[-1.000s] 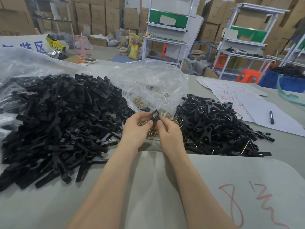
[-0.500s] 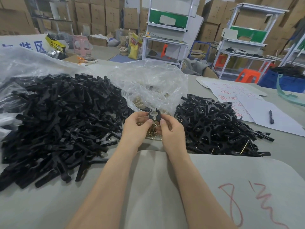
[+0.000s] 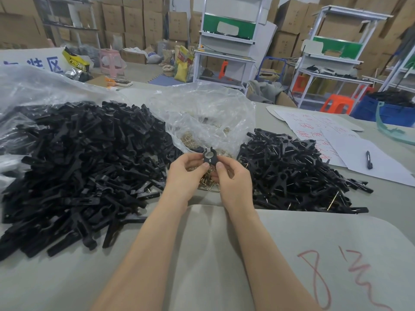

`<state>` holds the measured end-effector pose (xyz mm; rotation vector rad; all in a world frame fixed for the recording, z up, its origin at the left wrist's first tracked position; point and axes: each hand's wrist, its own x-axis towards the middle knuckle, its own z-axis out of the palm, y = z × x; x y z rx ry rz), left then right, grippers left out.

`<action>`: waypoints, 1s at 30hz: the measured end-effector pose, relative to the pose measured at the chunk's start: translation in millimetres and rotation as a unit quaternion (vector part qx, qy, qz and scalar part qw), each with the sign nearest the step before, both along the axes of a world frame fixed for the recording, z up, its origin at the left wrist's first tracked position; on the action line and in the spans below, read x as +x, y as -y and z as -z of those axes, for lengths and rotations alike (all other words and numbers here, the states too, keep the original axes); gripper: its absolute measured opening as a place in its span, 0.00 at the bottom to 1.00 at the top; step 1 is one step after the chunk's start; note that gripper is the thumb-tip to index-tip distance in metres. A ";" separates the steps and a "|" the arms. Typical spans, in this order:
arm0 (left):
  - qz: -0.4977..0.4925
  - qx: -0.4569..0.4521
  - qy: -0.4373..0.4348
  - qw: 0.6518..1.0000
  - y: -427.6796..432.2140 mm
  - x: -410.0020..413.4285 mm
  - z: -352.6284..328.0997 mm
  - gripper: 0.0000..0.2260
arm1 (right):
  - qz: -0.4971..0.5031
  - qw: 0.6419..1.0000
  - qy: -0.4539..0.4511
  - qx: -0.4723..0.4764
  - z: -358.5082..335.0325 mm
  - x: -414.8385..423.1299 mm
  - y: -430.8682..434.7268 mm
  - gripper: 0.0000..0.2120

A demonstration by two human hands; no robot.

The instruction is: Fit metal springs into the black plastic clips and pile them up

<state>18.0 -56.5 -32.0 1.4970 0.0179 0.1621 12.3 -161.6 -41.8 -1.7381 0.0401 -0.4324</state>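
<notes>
Black clip [image 3: 210, 156] between pinching fingertips [image 3: 205, 166]

white sign [image 3: 31, 60]: blue characters, the last 区
grey sheet [image 3: 292, 232]: red handwritten 8, rest unclear
paper sheets [image 3: 314, 125]: red handwriting, illegible

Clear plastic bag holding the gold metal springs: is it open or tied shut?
Open. The clear plastic bag gapes toward the person, and gold metal springs spill from its mouth.
</notes>
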 end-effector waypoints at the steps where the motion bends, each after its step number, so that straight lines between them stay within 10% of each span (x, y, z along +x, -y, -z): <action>1: 0.000 -0.003 0.001 1.000 0.0 -0.1 -0.2 0.10 | 0.002 1.000 0.000 0.004 0.0 0.3 0.1 0.11; 15: 0.028 -0.051 -0.011 0.998 -4.6 -0.7 0.5 0.05 | -0.023 1.000 -0.003 -0.007 -2.8 -1.1 5.9 0.10; 24: 0.098 -0.192 -0.034 0.976 -3.2 -6.4 -9.0 0.08 | -0.120 0.967 -0.047 0.222 -18.3 -5.5 11.8 0.11; 30: 0.144 -0.127 -0.016 0.981 -3.8 -8.8 -11.4 0.07 | -0.179 0.944 -0.101 0.259 -25.4 -4.8 18.1 0.09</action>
